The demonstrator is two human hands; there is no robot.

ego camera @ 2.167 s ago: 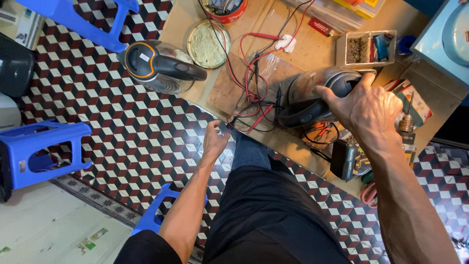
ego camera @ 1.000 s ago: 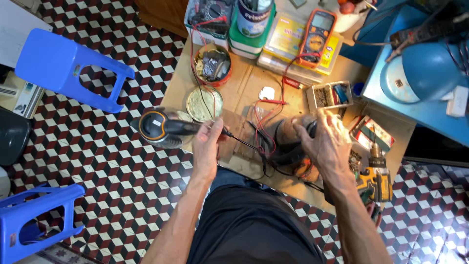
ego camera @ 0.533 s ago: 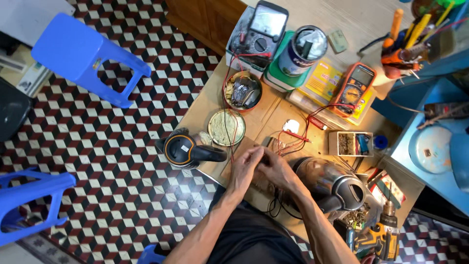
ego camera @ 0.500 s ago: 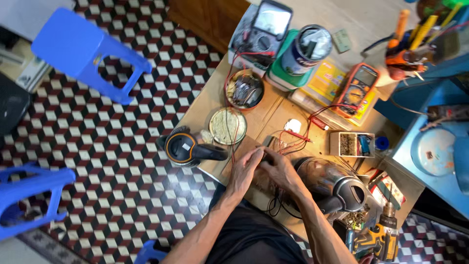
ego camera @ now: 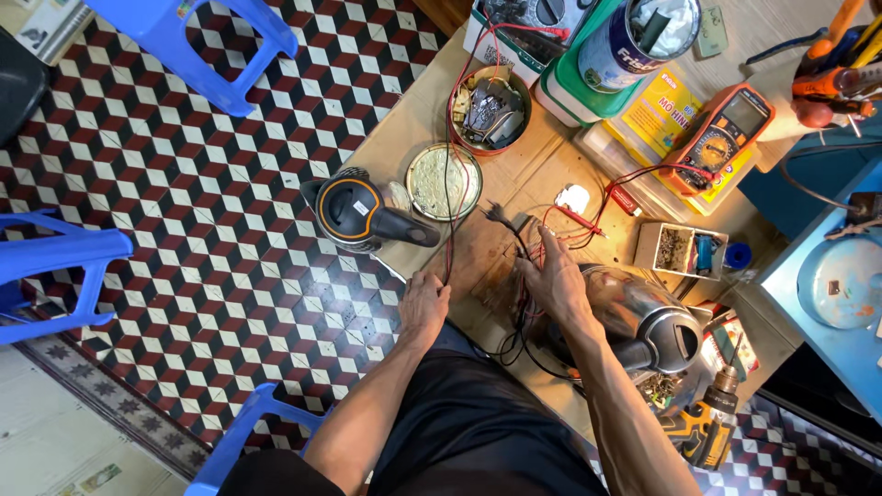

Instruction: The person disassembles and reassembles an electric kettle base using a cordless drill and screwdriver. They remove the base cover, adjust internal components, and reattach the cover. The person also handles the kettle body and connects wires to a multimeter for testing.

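My left hand [ego camera: 424, 305] rests at the near edge of a low wooden table [ego camera: 413, 129], fingers curled by thin red and black wires [ego camera: 447, 230] that run up to a round tin lid [ego camera: 444, 181]; a grip on them cannot be made out. My right hand [ego camera: 554, 280] lies flat with fingers spread on a tangle of wires [ego camera: 524, 321], beside a steel electric kettle [ego camera: 643, 317] lying on its side. A black and orange kettle lid with handle [ego camera: 363, 213] sits left of the tin lid.
On the table stand an orange multimeter [ego camera: 721, 138], a red bowl of parts [ego camera: 491, 110], a green container with a can [ego camera: 606, 55] and a small parts box [ego camera: 684, 250]. A cordless drill [ego camera: 703, 427] lies at right. Blue plastic stools [ego camera: 197, 41] stand on the patterned tiles.
My left hand has drawn back from the middle of the table to its near edge. My right hand has stayed by the wires, fingers spread. The view has shifted slightly.
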